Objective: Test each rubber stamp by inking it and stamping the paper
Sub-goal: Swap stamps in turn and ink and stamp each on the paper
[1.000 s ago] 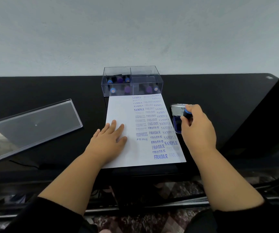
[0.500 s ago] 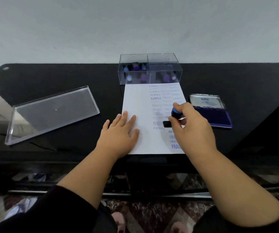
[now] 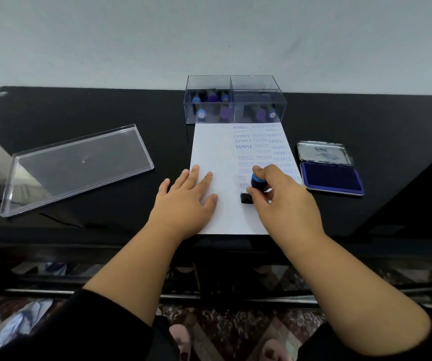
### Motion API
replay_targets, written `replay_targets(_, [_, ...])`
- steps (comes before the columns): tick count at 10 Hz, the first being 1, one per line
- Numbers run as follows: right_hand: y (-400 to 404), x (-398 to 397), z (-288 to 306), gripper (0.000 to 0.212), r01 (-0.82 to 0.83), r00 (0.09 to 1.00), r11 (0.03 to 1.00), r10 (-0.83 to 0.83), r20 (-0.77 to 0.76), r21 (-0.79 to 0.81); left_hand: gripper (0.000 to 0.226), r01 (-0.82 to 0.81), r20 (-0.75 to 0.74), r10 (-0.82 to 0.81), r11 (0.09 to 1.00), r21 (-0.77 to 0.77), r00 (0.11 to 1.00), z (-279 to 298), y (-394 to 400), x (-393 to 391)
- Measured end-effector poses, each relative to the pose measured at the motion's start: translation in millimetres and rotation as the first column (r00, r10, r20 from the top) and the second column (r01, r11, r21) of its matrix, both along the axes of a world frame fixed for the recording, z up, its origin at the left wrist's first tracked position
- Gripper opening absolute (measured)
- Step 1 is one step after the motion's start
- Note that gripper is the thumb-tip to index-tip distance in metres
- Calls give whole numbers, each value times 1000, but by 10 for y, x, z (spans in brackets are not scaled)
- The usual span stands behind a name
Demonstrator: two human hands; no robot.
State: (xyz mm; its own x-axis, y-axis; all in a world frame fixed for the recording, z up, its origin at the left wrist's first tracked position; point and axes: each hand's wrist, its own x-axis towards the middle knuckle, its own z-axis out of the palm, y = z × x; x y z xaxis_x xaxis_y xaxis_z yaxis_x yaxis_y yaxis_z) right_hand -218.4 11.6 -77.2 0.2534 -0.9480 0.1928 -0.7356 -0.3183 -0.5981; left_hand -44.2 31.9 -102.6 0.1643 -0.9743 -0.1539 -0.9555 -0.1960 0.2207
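A white paper point(image 3: 217, 152) lies on the black table, its right half covered with blue stamped words. My right hand point(image 3: 285, 201) grips a rubber stamp point(image 3: 255, 186) with a blue knob and black base, set down on the paper's lower middle. My left hand point(image 3: 186, 201) lies flat on the paper's left side, fingers straight. An open ink pad point(image 3: 332, 175) with dark blue ink sits just right of the paper. A clear box point(image 3: 256, 84) at the paper's far end holds several more stamps.
The box's clear lid point(image 3: 77, 165) lies on the table point(image 3: 365, 118) to the left. A pale wall rises behind the table. The table's front edge runs just below the paper. Patterned floor shows underneath.
My right hand carried the stamp from the ink pad leftward onto the paper and brought it down there. The left hand stayed flat on the sheet. The camera view shifted.
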Motion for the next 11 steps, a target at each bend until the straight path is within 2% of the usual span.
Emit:
replay_targets(2, [15, 45, -25, 30, -27, 999, 1000, 27, -46, 6, 54, 3, 0, -3, 1000, -2, 1000, -3, -1, 6])
replay_targets(6, [45, 64, -59, 29, -20, 999, 999, 19, -42, -26, 53, -1, -13, 1, 1000, -9, 1000, 2, 11, -3])
replay_targets(7, [41, 31, -42, 30, -8, 1000, 1000, 8, 2, -8, 53, -1, -18, 1, 1000, -7, 1000, 5, 14, -3])
replay_targets(9, [-63, -163, 94, 27, 137, 967, 990, -128, 219, -26, 53, -6, -27, 6, 1000, -2, 1000, 14, 14, -4])
replay_targets(11, [-162, -354, 137, 24, 237, 922, 971, -222, 317, -10, 53, -12, -21, 12, 1000, -2, 1000, 14, 15, -10])
